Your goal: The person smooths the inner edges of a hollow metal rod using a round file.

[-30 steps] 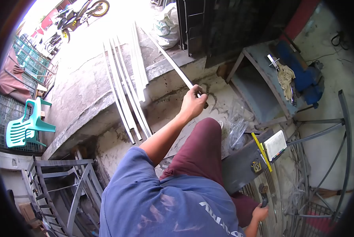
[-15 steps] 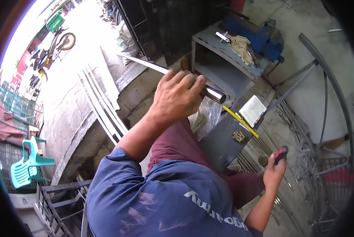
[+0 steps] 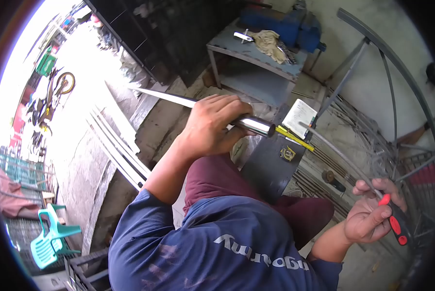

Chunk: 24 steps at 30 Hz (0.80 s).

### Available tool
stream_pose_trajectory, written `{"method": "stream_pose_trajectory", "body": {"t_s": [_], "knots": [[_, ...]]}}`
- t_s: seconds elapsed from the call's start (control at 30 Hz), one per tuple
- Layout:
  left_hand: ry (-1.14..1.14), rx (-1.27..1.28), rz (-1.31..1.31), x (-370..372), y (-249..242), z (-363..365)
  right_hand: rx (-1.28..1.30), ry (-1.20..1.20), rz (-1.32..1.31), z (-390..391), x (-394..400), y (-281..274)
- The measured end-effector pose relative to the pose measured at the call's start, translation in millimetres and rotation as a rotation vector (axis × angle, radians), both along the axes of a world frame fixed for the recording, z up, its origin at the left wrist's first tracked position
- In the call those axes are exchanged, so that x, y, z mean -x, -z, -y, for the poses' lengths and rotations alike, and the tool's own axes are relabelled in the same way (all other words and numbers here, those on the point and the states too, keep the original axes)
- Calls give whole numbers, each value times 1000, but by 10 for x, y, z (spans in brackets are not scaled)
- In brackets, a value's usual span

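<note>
My left hand [image 3: 216, 123] is wrapped round a long shiny metal tube [image 3: 250, 123] near its near end. The tube's open end points right, and its far length runs off to the upper left. In my right hand [image 3: 373, 211] is a round file [image 3: 341, 156] with a red and black handle, gripped around the handle's front. The file's thin, rough shaft slants up and left, its tip in front of an open notebook [image 3: 299, 115]. Between the file tip and the tube's end there is a gap.
A dark surface [image 3: 271, 167] in front of me bears a yellow folding rule [image 3: 295, 139] and a tape measure [image 3: 288, 153]. Behind it stands a metal table [image 3: 251, 58] with a blue vise [image 3: 280, 24] and a cloth. Metal bars, a curved frame [image 3: 397, 53] and a green chair [image 3: 50, 237] surround me.
My right hand has risen and moved right, bringing the file's shaft into plain view. My left hand still holds the tube, slightly lower. The whole view has shifted.
</note>
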<state>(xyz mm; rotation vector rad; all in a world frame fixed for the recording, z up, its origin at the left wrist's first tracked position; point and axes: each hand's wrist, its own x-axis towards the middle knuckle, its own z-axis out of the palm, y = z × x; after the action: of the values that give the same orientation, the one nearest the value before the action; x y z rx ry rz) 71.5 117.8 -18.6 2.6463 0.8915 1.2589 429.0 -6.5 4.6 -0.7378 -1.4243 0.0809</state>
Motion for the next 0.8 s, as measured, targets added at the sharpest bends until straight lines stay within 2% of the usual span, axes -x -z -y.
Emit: {"method": "stream_pose_trajectory", "body": {"t_s": [0.1,0.23,0.43,0.57,0.67,0.8], "knots": [[-15,42,-2,-21,-108,-46,-93,-100,-55,66,-18,-77],[2,31,19,-68,-139,-106,-36,47,-188,150,61,-131],[72,-25,13,-166,-112,-169,93,122,-77,94,166,-223],[105,44,24,-202,-52,-121,171,-194,-378,-116,601,-284],[113,50,22,-241,-26,-70,393,-343,-416,-209,645,-222],[148,51,-20,-240,-53,-24,222,-408,-374,-258,510,-180]]}}
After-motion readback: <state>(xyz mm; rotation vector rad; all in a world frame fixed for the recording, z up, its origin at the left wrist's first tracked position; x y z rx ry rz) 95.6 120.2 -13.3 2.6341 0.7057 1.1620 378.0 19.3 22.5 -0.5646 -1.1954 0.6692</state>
